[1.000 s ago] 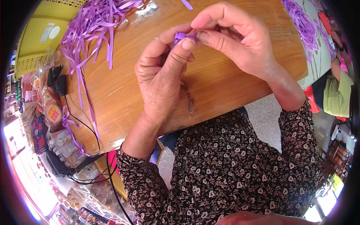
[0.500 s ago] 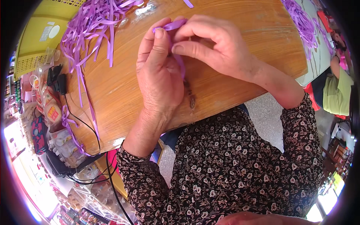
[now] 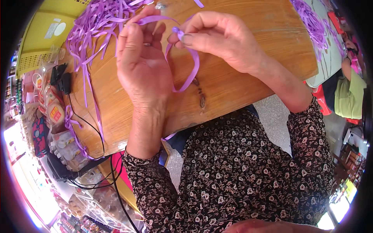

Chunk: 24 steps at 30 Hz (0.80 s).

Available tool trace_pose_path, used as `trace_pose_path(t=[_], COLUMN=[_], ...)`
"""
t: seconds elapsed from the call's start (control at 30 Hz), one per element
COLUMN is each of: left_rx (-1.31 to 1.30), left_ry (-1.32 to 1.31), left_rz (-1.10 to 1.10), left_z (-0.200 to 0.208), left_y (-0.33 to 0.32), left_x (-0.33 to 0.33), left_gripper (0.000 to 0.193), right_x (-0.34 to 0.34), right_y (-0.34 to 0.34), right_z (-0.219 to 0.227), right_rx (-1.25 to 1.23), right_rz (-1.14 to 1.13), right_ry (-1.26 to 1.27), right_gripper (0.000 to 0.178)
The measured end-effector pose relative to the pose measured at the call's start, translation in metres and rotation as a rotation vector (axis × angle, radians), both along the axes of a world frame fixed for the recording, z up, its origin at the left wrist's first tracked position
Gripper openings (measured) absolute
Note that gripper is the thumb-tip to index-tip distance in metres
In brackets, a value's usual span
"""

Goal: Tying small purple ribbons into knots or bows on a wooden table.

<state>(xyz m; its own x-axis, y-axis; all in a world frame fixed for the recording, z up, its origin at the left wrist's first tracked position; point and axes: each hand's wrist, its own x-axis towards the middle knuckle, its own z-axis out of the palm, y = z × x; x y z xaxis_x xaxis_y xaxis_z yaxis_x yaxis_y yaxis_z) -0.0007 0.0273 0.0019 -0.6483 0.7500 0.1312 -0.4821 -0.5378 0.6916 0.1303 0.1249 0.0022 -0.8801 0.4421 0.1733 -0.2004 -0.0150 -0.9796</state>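
A purple ribbon point(image 3: 193, 73) runs between my two hands above the wooden table, with a loop hanging below them. My left hand point(image 3: 142, 66), palm turned up, pinches one stretch of it between thumb and forefinger; its other fingers are partly curled. Between the thumb and fingers of my right hand point(image 3: 221, 40) is a small knotted or folded part of the same ribbon. Beyond my left hand lies a large heap of purple ribbons point(image 3: 93, 35), some trailing toward the near edge of the table.
The wooden table point(image 3: 248, 19) has a yellow plastic basket point(image 3: 39, 35) at its far left. Black cables point(image 3: 87, 122) hang over the left edge near bagged goods. More purple ribbons point(image 3: 311, 23) lie on a white table at right, with a person in a green garment point(image 3: 349, 95) beside it.
My hands have drawn apart, the left moving left. A ribbon stretch now spans between them and a loop hangs open. The knotted part now shows at my right fingertips.
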Motion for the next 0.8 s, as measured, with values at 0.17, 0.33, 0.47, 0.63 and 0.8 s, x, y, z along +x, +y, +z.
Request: trace_pose_path(t=[0.17, 0.33, 0.47, 0.63, 0.8], left_rx=[0.108, -0.118, -0.269, -0.232, -0.291], left_ry=[0.052, 0.287, 0.475, 0.536, 0.336], left_rz=[-0.021, -0.072, -0.065, -0.113, -0.135], left_z=[0.016, 0.007, 0.009, 0.007, 0.011], left_y=[-0.006, -0.005, -0.008, -0.009, -0.010], left_x=[-0.003, 0.004, 0.019, 0.018, 0.022], left_gripper=[0.018, 0.017, 0.018, 0.018, 0.019], right_x=[0.007, 0.009, 0.016, 0.019, 0.021], right_y=[0.006, 0.016, 0.019, 0.015, 0.013], right_z=[0.010, 0.005, 0.015, 0.017, 0.021], right_rx=[-0.221, -0.149, 0.008, 0.512, 0.721], right_rz=[0.162, 0.026, -0.068, -0.238, -0.273], right_ry=[0.064, 0.139, 0.052, 0.164, 0.180], right_gripper=[0.014, 0.022, 0.023, 0.018, 0.021])
